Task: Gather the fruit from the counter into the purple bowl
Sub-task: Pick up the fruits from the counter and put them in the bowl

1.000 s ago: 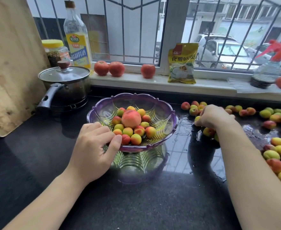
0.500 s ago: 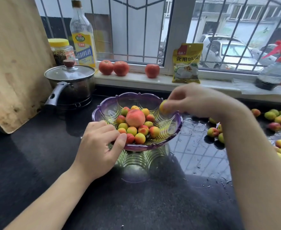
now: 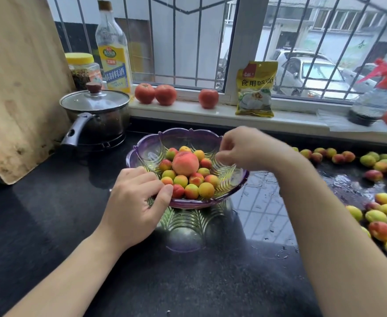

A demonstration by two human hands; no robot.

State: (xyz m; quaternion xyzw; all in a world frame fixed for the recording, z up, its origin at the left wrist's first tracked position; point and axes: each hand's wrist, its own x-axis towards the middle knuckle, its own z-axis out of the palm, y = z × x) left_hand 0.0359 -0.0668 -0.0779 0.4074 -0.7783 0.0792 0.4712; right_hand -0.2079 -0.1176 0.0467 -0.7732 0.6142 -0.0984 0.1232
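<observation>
Nearest, left hand [image 3: 133, 202] on the near rim of the purple bowl [image 3: 146, 149], fingers curled over the edge and thumb against the outer wall, gripping it. Bowl standing on the wet black counter [image 3: 210, 282], holding a heap of small apricots [image 3: 191, 191] with one larger peach [image 3: 185, 163] on top. Right hand [image 3: 249, 149] above the right side of the bowl, blurred; fingers loosely curled downward, seemingly holding nothing, though cannot tell for sure. To the right, many more loose apricots [image 3: 381, 231] scattered on the counter, well apart from the bowl. Behind and left, lidded steel pot [image 3: 96, 115] beside a wooden cutting board [image 3: 16, 88]. Farthest, on the windowsill: three tomatoes [image 3: 165, 94], yellow packet [image 3: 255, 92], cooking wine bottle [image 3: 113, 53], spray bottle [image 3: 371, 99].
</observation>
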